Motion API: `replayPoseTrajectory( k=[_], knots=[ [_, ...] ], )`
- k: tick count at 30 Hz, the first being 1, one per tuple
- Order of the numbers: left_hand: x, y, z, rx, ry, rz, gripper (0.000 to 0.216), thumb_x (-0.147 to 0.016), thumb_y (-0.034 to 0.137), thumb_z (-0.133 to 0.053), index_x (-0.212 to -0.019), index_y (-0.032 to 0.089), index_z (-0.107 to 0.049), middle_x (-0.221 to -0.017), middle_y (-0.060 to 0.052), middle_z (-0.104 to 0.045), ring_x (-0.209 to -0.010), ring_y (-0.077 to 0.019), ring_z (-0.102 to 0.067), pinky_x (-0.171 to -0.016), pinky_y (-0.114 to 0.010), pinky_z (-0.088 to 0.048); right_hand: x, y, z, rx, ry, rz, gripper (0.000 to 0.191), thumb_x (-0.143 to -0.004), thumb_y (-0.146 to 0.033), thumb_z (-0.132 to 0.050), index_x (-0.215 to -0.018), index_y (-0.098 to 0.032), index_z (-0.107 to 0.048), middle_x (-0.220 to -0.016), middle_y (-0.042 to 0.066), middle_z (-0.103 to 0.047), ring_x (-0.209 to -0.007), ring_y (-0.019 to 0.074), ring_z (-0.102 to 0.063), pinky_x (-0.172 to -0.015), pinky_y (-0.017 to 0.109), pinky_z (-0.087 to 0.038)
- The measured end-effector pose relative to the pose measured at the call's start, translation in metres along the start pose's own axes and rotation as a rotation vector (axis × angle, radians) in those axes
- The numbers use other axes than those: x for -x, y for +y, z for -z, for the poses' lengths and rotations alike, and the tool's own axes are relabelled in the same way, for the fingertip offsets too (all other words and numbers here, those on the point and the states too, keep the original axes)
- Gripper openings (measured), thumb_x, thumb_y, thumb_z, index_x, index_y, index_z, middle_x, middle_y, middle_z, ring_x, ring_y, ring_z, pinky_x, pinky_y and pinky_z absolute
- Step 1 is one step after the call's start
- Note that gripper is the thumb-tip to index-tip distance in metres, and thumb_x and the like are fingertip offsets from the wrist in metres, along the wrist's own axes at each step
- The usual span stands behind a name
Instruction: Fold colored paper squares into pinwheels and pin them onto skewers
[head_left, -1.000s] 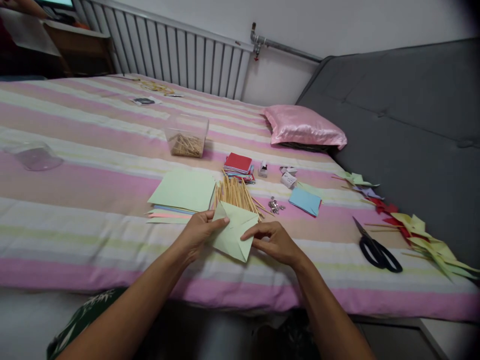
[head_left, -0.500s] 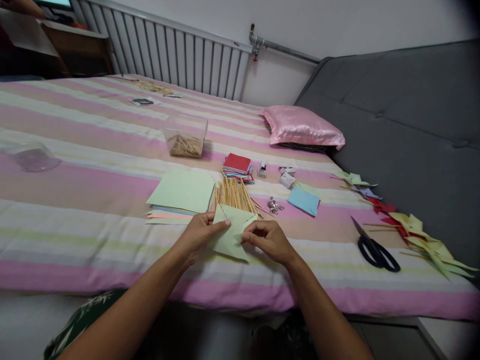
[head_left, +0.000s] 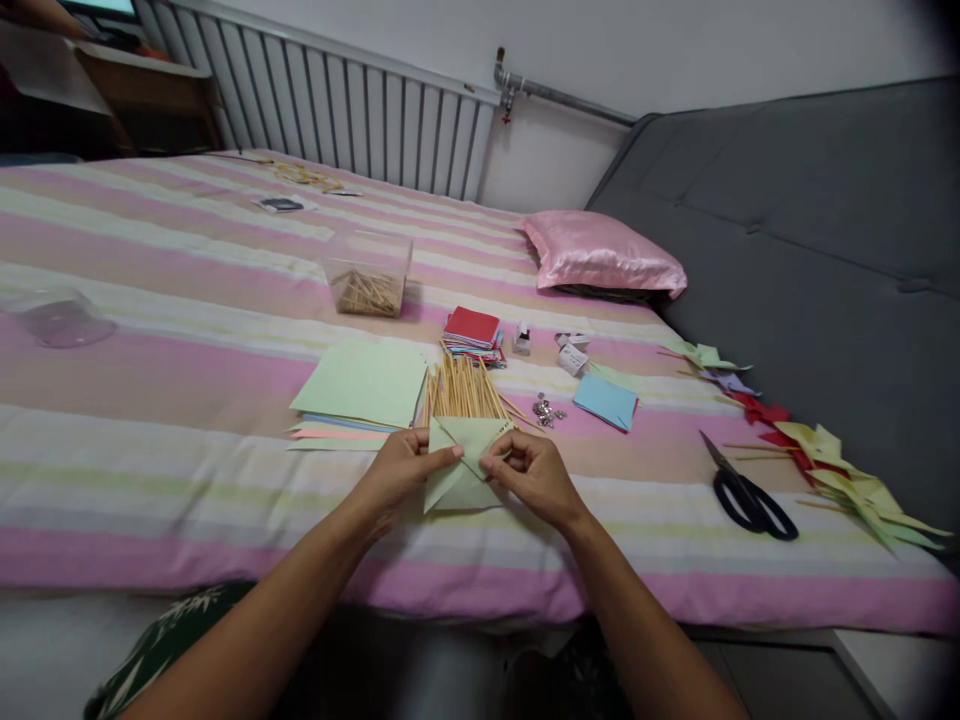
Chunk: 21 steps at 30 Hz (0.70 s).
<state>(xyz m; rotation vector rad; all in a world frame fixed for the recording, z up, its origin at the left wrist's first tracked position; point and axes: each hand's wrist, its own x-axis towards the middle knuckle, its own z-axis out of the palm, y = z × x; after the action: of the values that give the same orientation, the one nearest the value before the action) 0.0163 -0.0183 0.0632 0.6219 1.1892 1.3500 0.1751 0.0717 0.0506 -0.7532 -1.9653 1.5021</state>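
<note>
Here's the pale green paper square [head_left: 457,494], over the near side of the striped bedspread [head_left: 225,505], just in front of the wooden sticks [head_left: 469,388]. Looks like corner work: a flap being worked toward the centre. Left hand [head_left: 399,470], grip closed on the left edge, thumb on top; right hand [head_left: 538,482] pinching near the middle. The move calls for a steady left grip.

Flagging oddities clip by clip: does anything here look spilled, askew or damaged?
Mildly: the metal bits lie loose in a heap on the bed, and the sticks spread unevenly, a few straying from the pile. That may be just laying out, not a spill. I see no clear damage.
</note>
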Motion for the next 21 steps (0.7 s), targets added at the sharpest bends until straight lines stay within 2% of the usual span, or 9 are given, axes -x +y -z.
replayPoseTrajectory(
  k=[6,13,21],
  knots=[
    [-0.0001,-0.001,-0.0001,-0.016,-0.006,0.011,0.032,-0.064,0.027,-0.074,-0.092,0.011,-0.071,-0.076,-0.009,-0.073,-0.063,-0.0173,-0.064,-0.062,-0.028,-0.048,-0.0001,0.0022,0.0004,0.031,0.012,0.005,0.017,-0.073,-0.03,-0.065,-0.068,-0.017,-0.056,-0.061,0.001,-0.062,-0.051,0.0125,-0.059,-0.046,0.021,-0.042],
    [-0.0016,-0.002,-0.0008,-0.117,0.032,0.008,0.029,-0.058,0.027,-0.078,-0.082,0.012,-0.071,-0.076,-0.007,-0.072,-0.063,-0.0163,-0.063,-0.06,-0.025,-0.046,-0.0003,-0.0003,-0.0005,0.104,0.025,0.035,0.016,-0.074,-0.028,-0.063,-0.066,-0.017,-0.054,-0.06,0.001,-0.059,-0.049,0.0104,-0.054,-0.044,0.02,-0.04],
    [-0.0029,-0.0072,-0.0034,-0.13,0.095,-0.012,0.035,-0.055,0.023,-0.076,-0.088,0.01,-0.071,-0.076,-0.007,-0.073,-0.065,-0.0175,-0.063,-0.062,-0.026,-0.047,0.001,0.0015,-0.0021,0.209,0.088,0.141,0.012,-0.073,-0.025,-0.063,-0.068,-0.017,-0.056,-0.063,0.0,-0.058,-0.052,0.0098,-0.053,-0.048,0.02,-0.042]
  ],
)
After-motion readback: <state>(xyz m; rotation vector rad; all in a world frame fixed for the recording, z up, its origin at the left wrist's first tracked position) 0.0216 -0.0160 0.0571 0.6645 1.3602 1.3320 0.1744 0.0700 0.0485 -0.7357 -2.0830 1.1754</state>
